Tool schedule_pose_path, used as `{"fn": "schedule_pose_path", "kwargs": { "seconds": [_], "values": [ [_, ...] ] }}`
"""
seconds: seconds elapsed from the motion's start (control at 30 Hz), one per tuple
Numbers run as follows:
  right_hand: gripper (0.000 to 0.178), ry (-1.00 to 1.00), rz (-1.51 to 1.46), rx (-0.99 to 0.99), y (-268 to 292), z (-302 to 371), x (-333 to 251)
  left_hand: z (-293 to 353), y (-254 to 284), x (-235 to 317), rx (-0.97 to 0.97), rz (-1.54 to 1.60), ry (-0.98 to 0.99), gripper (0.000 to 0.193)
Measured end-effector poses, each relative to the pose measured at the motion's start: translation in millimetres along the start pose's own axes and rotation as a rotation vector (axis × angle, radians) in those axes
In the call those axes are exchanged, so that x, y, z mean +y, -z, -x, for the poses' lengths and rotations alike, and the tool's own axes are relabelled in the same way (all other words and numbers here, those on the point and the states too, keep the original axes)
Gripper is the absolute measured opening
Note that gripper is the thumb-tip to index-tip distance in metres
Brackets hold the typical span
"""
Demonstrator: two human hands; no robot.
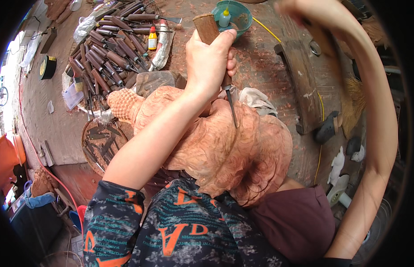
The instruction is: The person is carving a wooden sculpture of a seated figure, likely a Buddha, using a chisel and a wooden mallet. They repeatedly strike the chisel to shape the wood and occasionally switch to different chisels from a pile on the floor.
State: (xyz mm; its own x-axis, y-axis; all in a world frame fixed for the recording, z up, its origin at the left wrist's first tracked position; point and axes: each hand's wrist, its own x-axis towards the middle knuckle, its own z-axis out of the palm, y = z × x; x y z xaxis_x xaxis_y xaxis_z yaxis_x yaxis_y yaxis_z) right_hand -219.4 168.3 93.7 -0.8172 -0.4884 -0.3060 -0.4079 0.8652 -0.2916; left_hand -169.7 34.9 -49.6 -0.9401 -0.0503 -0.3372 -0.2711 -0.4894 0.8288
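My left hand [210, 60] is wrapped round the wooden handle of a carving chisel [206, 27]. The narrow metal blade slants down, its tip meeting the reddish wooden figure [207, 140] across my lap. Swirling carved lines cover that figure, and its knobbly rounded head end points left. Part of it is hidden under my left forearm. Up at the top right, my right hand [298, 10] is raised and smeared by motion. It grips a long dark wooden mallet [327, 51], also blurred, well apart from the chisel's handle.
Many wooden-handled chisels [111, 58] lie heaped at the upper left, with a small yellow bottle [152, 39] among them. A round basket [89, 153] holds dark blades. Beyond my left hand stands a green bowl [245, 18]. A wooden beam [300, 89] lies to the right.
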Motion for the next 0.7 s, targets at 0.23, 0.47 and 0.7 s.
{"fn": "schedule_pose_path", "kwargs": {
  "seconds": [0.23, 0.47, 0.7],
  "values": [
    [0.046, -0.062, -0.124, 0.064, -2.8, 10.1, -4.9, -2.1, 11.3, 26.5, -0.053, 0.241, -0.099, 0.025],
    [0.043, -0.186, -0.479, 0.220, -4.8, 3.2, 13.9, 8.3, 0.7, 18.5, -0.087, 0.024, -0.078, 0.022],
    [0.034, -0.148, -0.347, 0.167, -0.9, 6.0, 3.2, 10.8, 1.6, 15.1, -0.086, -0.012, -0.138, 0.023]
  ]
}}
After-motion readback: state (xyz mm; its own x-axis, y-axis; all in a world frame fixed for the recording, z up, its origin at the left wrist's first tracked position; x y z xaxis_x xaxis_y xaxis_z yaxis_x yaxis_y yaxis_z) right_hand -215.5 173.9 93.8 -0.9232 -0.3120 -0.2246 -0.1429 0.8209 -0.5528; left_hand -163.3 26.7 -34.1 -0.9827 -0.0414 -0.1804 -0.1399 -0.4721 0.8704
